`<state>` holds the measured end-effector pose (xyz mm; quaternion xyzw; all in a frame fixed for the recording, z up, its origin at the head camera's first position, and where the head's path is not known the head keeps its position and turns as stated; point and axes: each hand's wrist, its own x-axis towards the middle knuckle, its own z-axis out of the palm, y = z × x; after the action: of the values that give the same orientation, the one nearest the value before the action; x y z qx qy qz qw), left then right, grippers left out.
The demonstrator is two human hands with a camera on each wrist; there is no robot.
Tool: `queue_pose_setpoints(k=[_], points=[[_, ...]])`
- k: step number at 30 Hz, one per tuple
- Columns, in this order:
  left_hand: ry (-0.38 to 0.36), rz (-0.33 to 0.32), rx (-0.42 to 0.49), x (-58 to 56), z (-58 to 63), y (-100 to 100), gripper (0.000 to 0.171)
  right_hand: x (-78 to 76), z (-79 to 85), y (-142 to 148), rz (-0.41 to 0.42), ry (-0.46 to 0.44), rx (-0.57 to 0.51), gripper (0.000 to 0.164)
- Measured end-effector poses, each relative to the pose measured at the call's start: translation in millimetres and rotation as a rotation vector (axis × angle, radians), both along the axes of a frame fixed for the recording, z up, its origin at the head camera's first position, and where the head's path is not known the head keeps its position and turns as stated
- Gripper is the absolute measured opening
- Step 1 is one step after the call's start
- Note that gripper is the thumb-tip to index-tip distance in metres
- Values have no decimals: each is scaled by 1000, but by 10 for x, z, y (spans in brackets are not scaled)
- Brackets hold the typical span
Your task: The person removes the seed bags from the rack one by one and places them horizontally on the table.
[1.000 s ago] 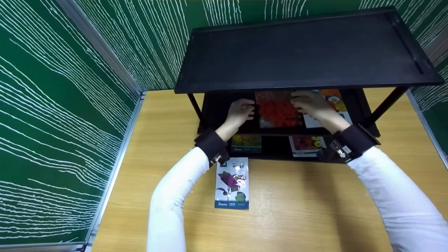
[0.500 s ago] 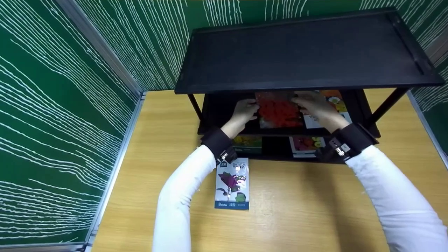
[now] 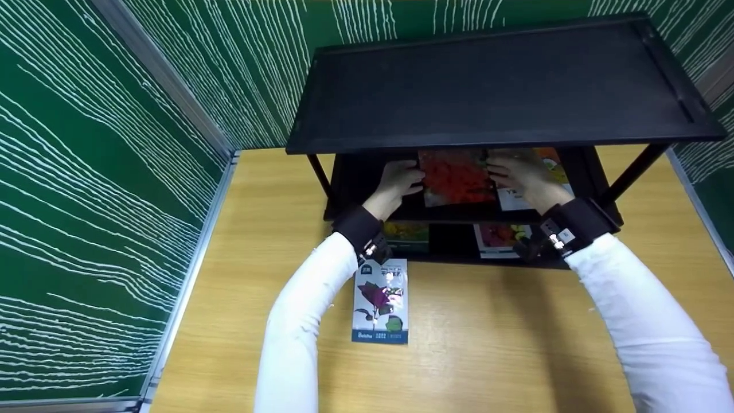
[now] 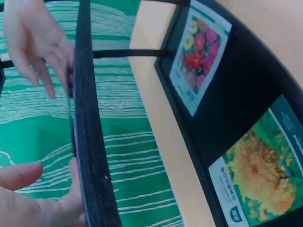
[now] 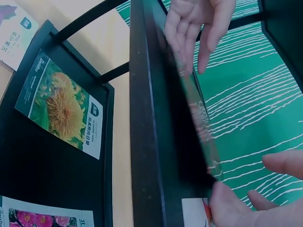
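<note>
A seed packet with red flowers (image 3: pixel 456 180) lies on the middle shelf between both hands. My left hand (image 3: pixel 395 182) is at its left edge, fingertips touching it. In the right wrist view those fingers (image 5: pixel 189 40) are fairly straight along the packet's far end. My right hand (image 3: pixel 520 176) has its fingertips right at the packet's right edge. Its thumb and fingers (image 5: pixel 232 201) are spread apart in the right wrist view, one tip at the packet's near end. The packet stands partly raised from the shelf there. Another packet (image 3: pixel 512 199), with a white lower part, lies partly under the right hand.
The black rack's top board (image 3: pixel 493 86) overhangs the hands. On the lower shelf lie a yellow-flower packet (image 4: pixel 258 175) and a pink-and-red-flower packet (image 4: pixel 201 59). A purple-flower packet (image 3: pixel 379 304) lies on the wooden table (image 3: pixel 459 355) in front. Green patterned panels (image 3: pixel 86 172) surround the table.
My left hand has moved right to the red-flower packet's edge. My right hand has shifted slightly right and toward the shelf front. The red-flower packet has shifted slightly.
</note>
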<state>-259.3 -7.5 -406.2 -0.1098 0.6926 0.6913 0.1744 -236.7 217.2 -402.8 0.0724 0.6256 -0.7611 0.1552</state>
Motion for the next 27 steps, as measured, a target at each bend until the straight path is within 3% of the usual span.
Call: queue_pose_setpoints(k=[5, 13, 19, 27], points=[[-14, 8, 50, -20, -12, -30, 49, -10, -7, 15, -29, 30, -11, 45], [25, -43, 20, 19, -28, -62, 50, -55, -16, 77, 49, -39, 14, 60], [48, -46, 9, 55, -20, -83, 50, -24, 22, 59, 24, -105, -44, 63], [39, -23, -26, 152, 30, -100, 49, 49, 39, 48, 68, -102, -32, 66]])
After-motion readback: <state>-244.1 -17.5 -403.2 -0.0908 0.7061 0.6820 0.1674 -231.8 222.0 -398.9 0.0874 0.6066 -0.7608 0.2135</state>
